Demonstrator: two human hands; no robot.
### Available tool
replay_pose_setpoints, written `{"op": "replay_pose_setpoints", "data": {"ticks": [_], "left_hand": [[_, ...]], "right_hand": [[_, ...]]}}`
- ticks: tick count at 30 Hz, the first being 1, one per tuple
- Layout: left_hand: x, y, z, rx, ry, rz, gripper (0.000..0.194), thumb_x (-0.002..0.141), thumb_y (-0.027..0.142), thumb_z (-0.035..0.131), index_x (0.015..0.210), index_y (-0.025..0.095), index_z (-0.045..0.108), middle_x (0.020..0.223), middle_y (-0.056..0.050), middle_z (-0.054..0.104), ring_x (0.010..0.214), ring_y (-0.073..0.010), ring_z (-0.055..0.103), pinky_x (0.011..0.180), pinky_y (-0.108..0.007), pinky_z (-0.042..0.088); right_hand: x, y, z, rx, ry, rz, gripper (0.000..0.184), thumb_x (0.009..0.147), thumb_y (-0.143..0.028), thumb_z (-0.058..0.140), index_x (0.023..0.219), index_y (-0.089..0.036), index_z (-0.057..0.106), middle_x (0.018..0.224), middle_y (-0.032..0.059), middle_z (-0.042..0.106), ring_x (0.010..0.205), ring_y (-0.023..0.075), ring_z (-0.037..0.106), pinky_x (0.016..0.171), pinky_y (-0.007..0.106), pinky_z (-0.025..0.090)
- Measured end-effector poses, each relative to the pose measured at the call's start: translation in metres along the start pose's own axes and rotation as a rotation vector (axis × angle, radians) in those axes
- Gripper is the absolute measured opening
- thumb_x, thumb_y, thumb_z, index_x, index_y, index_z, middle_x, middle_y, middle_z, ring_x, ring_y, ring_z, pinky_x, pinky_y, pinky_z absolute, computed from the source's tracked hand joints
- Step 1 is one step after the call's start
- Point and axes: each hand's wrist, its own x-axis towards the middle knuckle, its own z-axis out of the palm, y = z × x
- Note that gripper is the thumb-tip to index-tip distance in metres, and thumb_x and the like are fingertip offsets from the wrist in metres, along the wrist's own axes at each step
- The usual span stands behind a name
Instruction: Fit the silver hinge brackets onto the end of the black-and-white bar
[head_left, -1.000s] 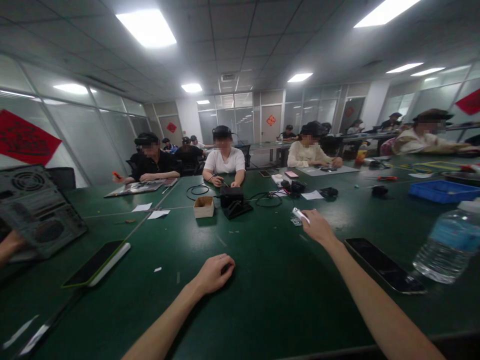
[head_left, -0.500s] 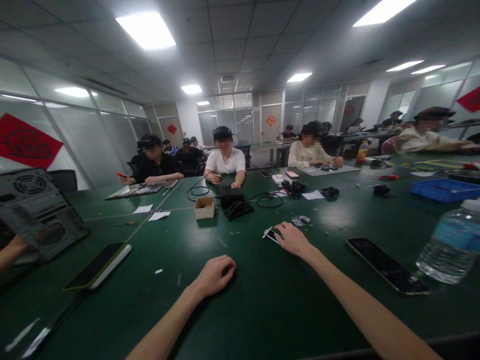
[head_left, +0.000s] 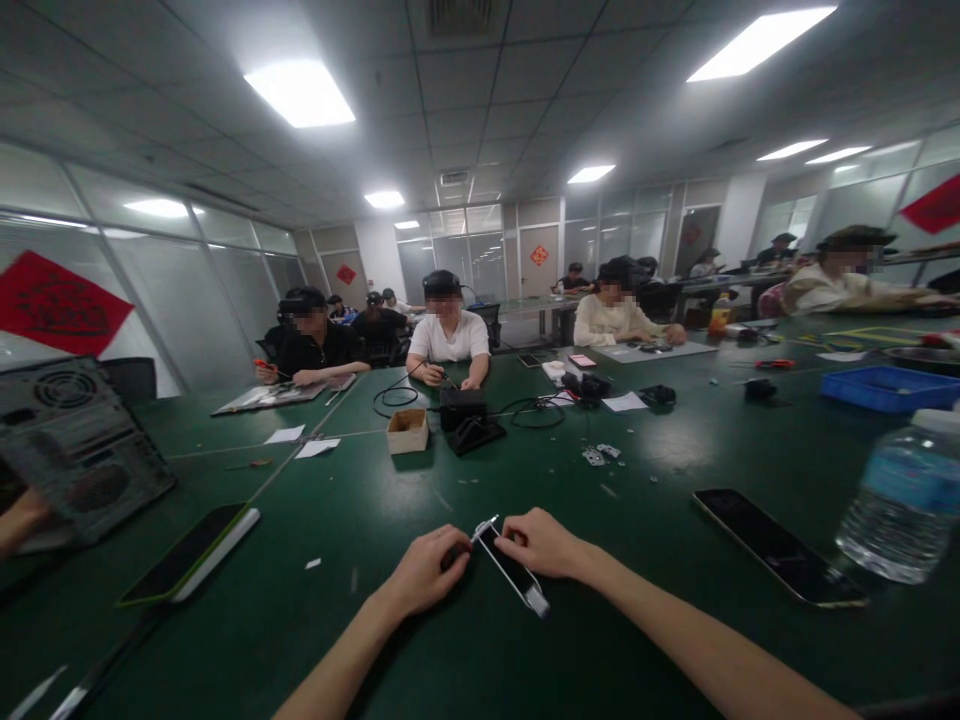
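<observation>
A slim device (head_left: pixel 510 568) with white edges, a dark face and pale pieces at both ends lies slanted on the green table; its exact kind is unclear. Over its right edge, my right hand (head_left: pixel 546 543) curls with thumb and fingers closed on it. My left hand (head_left: pixel 427 568) rests on the table just left of the device's far end, its fingers curled in. Whether the left fingertips touch that end cannot be made out, and nothing shows inside this hand.
A dark phone (head_left: pixel 776 548) and a water bottle (head_left: pixel 900 500) stand to the right. Small metal parts (head_left: pixel 600 455), a cardboard box (head_left: pixel 407 432) and a black device (head_left: pixel 463 415) lie ahead. On the left are a green-edged phone (head_left: pixel 187 555) and a computer case (head_left: pixel 82 450). Co-workers (head_left: pixel 448 335) sit opposite.
My right hand has drawn the white-edged device left and nearer, up beside my left hand. The left hand has stayed in nearly the same place. The view has tilted slightly upward.
</observation>
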Motion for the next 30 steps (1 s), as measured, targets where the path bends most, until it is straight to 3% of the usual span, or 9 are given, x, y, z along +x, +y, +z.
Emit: {"op": "replay_pose_setpoints", "data": {"ticks": [9,13,15,18,24,30], "left_hand": [[0.001,0.002,-0.001,-0.011,-0.005,-0.025,0.022,0.087,0.020,0.048,0.108,0.019,0.055,0.095,-0.003,0.057,0.071,-0.0131,0.054,0.066,-0.024,0.045],[0.002,0.000,0.001,-0.010,0.013,-0.028,0.024,0.086,0.017,0.048,0.109,0.020,0.054,0.104,-0.005,0.056,0.077,-0.0140,0.056,0.073,-0.026,0.047],[0.003,-0.001,0.002,-0.001,0.030,-0.030,0.024,0.086,0.017,0.047,0.109,0.020,0.054,0.105,-0.005,0.057,0.081,-0.0152,0.056,0.075,-0.027,0.047],[0.004,-0.002,0.004,0.031,0.018,-0.031,0.020,0.087,0.018,0.047,0.105,0.020,0.055,0.103,-0.005,0.058,0.084,-0.0164,0.057,0.077,-0.028,0.047],[0.010,-0.003,0.007,0.080,-0.010,-0.039,0.014,0.091,0.026,0.045,0.094,0.018,0.056,0.089,-0.004,0.059,0.077,-0.0158,0.056,0.070,-0.026,0.046],[0.020,-0.006,0.011,0.149,-0.081,-0.001,0.017,0.093,0.030,0.043,0.093,0.018,0.056,0.084,-0.002,0.057,0.071,-0.0141,0.055,0.067,-0.025,0.044]], "right_hand": [[-0.004,-0.008,0.006,-0.130,-0.013,-0.216,0.031,0.093,-0.030,0.043,0.075,-0.015,0.065,0.070,0.0026,0.064,0.059,0.0108,0.053,0.059,0.021,0.037],[0.001,0.004,0.009,-0.147,0.094,-0.141,0.028,0.091,-0.030,0.045,0.074,-0.015,0.062,0.067,0.0020,0.061,0.057,0.0110,0.052,0.058,0.022,0.036],[0.002,0.011,0.008,-0.121,0.130,-0.057,0.018,0.089,-0.029,0.050,0.088,-0.015,0.062,0.065,-0.0001,0.059,0.057,0.0113,0.052,0.057,0.022,0.036],[0.003,0.018,0.005,-0.063,0.101,0.005,0.021,0.087,-0.027,0.053,0.104,-0.014,0.056,0.064,-0.0026,0.057,0.056,0.0110,0.051,0.056,0.022,0.036],[0.002,0.021,0.005,-0.131,0.045,-0.137,0.020,0.091,-0.028,0.048,0.088,-0.016,0.063,0.069,0.0004,0.059,0.063,0.0117,0.051,0.062,0.024,0.037],[0.000,0.023,0.009,-0.158,0.054,-0.205,0.018,0.090,-0.025,0.049,0.087,-0.014,0.063,0.069,0.0012,0.058,0.062,0.0120,0.051,0.061,0.024,0.037]]}}
